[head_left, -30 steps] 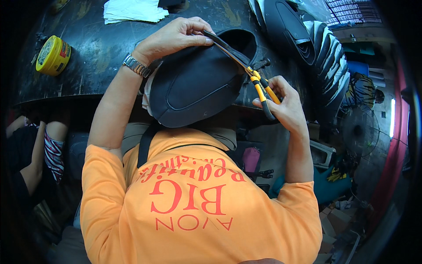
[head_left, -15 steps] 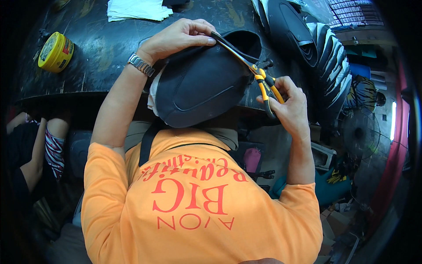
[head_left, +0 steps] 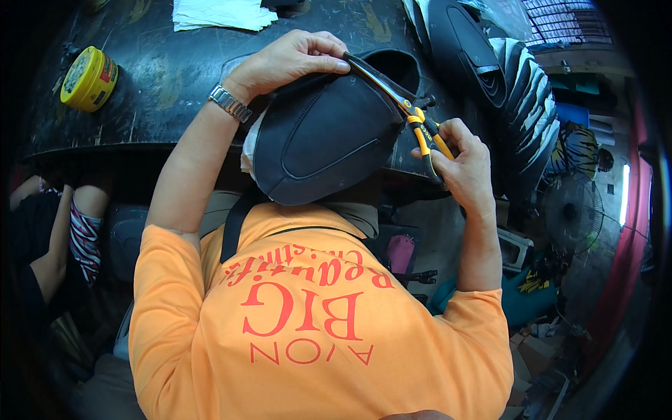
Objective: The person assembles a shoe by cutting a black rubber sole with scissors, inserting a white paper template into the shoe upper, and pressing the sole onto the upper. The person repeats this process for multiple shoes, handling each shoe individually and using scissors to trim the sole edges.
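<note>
A black shoe upper [head_left: 322, 140] with curved stitch lines lies over the table's near edge, toe toward me and opening away. At its opening, my left hand [head_left: 315, 56] pinches the rim between thumb and fingers, near the scissor tips. My right hand [head_left: 462, 164] is wrapped round the yellow-and-black handles of a pair of scissors [head_left: 422, 133]. Their blades run along the upper's rim toward my left fingertips, the handles close together. White lining material [head_left: 249, 143] shows at the upper's left side.
A stack of black uppers with white lining [head_left: 521, 98] stands at the right of the dark table [head_left: 161, 84]. A yellow tub [head_left: 89, 80] sits at the left, white sheets [head_left: 220, 14] at the back. Another person's leg [head_left: 87, 231] is at the left; a fan [head_left: 574, 210] stands at the right.
The scissor handles have come closer together in my right hand. My left hand and the upper have shifted slightly to the right.
</note>
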The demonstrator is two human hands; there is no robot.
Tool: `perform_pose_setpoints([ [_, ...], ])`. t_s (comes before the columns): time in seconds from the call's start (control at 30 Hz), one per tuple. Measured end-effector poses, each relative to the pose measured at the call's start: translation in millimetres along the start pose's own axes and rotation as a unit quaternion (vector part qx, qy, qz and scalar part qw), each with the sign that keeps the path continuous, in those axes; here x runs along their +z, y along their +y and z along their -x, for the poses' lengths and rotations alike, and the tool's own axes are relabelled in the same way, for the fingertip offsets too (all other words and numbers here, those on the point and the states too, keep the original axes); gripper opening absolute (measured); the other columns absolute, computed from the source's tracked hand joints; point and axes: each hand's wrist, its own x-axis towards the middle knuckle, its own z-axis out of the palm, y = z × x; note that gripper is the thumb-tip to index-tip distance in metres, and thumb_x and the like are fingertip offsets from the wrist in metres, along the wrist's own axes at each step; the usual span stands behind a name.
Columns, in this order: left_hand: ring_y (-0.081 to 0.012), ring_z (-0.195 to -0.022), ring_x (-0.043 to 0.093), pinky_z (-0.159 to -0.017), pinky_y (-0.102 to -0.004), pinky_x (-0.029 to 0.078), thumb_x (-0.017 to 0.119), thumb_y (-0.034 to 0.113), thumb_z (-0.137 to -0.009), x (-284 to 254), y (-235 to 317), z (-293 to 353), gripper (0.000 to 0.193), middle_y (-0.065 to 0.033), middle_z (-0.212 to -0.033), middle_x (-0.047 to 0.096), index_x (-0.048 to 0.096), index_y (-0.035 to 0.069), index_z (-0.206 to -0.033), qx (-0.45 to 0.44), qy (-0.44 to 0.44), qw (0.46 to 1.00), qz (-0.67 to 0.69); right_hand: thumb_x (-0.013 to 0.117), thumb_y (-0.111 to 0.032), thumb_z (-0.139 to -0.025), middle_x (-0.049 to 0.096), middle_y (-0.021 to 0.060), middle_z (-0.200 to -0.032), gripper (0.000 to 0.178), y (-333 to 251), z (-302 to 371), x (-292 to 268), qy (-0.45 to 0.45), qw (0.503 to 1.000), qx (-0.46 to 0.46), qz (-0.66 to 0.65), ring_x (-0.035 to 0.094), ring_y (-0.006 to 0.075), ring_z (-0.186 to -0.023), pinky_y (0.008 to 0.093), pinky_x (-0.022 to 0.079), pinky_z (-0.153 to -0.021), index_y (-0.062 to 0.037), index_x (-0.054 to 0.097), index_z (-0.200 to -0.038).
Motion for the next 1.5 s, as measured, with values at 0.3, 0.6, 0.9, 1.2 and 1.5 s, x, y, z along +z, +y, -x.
perform_pose_setpoints([
  [0.3,-0.0129,-0.099,0.063,-0.093,-0.0223,0.050,0.076,0.020,-0.093,3,5,0,0.026,-0.0027,-0.109,0.065,0.077,0.001,-0.112,0.004,-0.014,1.000,0.014,0.085,-0.016,-0.075,0.068,0.0097,-0.077,0.029,-11,-10,2,0.023,0.999,-0.027,0.040,0.058,0.0166,-0.067,0.0292,0.045,-0.063,-0.0033,0.064,-0.090],
  [0.6,-0.0133,-0.100,0.063,-0.093,-0.0235,0.050,0.075,0.021,-0.093,5,8,1,0.025,-0.0032,-0.111,0.067,0.078,0.002,-0.111,-0.039,-0.001,0.999,0.011,0.083,-0.016,-0.078,0.068,0.0079,-0.079,0.026,1,-5,5,0.017,0.999,-0.019,0.034,0.055,0.0179,-0.070,0.0322,0.044,-0.066,-0.0060,0.065,-0.095],
  [0.9,-0.0178,-0.110,0.059,-0.092,-0.0278,0.052,0.073,0.026,-0.096,16,19,6,0.021,-0.0060,-0.121,0.061,0.079,0.012,-0.110,0.151,0.030,0.959,-0.237,0.071,0.002,-0.088,0.055,-0.0052,-0.072,0.009,63,28,27,0.139,0.932,0.140,-0.304,0.046,0.0008,-0.064,0.0181,0.035,-0.057,-0.0011,0.063,-0.091],
  [1.2,-0.0195,-0.111,0.058,-0.091,-0.0293,0.051,0.072,0.031,-0.096,19,34,-9,0.024,-0.0067,-0.126,0.059,0.079,0.010,-0.106,0.059,-0.023,0.965,-0.253,0.080,-0.015,-0.079,0.067,0.0136,-0.079,0.022,153,54,31,0.111,0.959,0.257,0.042,0.065,0.0275,-0.071,0.0376,0.052,-0.070,-0.0011,0.068,-0.092],
  [1.5,-0.0293,-0.114,0.060,-0.098,-0.0397,0.049,0.076,0.028,-0.090,31,50,-7,0.029,-0.0096,-0.122,0.061,0.076,0.018,-0.117,0.103,-0.016,0.919,-0.381,0.071,-0.025,-0.092,0.068,0.0193,-0.118,0.036,74,-27,-6,0.144,0.990,0.001,0.005,0.066,0.0369,-0.110,0.0426,0.052,-0.096,-0.0035,0.068,-0.121],
])
